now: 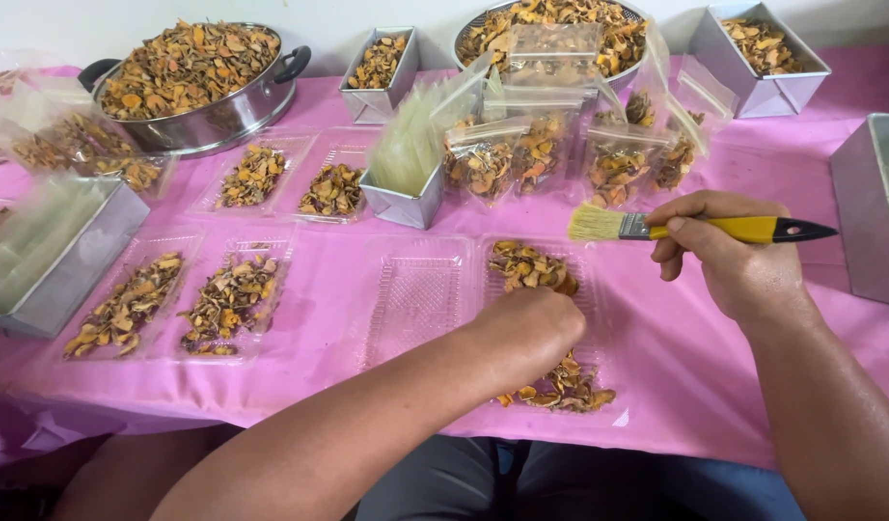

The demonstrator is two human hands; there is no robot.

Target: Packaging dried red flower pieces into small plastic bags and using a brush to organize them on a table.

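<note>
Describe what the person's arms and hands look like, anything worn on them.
Both forearms are bare, with no sleeves in view. The left hand and right hand wear no gloves, and no rings, watch or bracelet show. The nails that show on the right hand are short and unpainted.

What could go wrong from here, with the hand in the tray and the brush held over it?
1. The clear hinged tray sits near the table edge, and dried slices already lie at its front rim; a push from the left hand might spill them off.
2. The brush in the right hand hovers near the filled bags; a wide sweep could tip them.
3. The thin tray may slide on the pink cloth.
</note>
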